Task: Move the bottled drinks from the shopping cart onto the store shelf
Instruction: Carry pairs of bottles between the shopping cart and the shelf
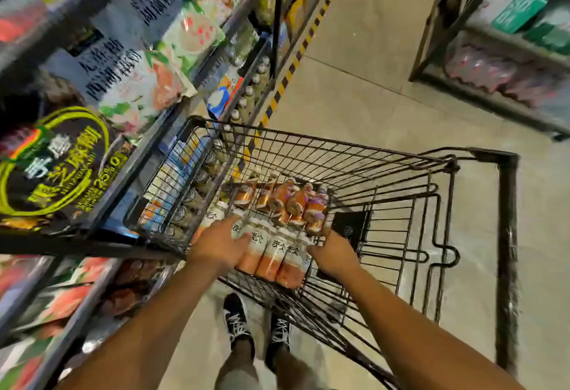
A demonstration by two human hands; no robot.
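A black wire shopping cart [385, 155] stands in the aisle, pressed against the store shelf [148, 155] on the left. In its basket lie several bottled drinks: a row of orange bottles with white labels [273, 255] near me, and a cluster of orange and purple bottles [296, 203] farther in. My left hand [217, 246] grips the left end of the near row. My right hand [334, 254] holds the row's right end. The fingertips of both hands are hidden behind the bottles.
The left shelf holds boxes, snack bags and a low row of white-capped bottles [246, 93]. Yellow-black tape [296, 59] runs along its base. Another shelf unit [505, 50] stands at the far right across the tiled floor. My feet [256, 328] are under the cart's near end.
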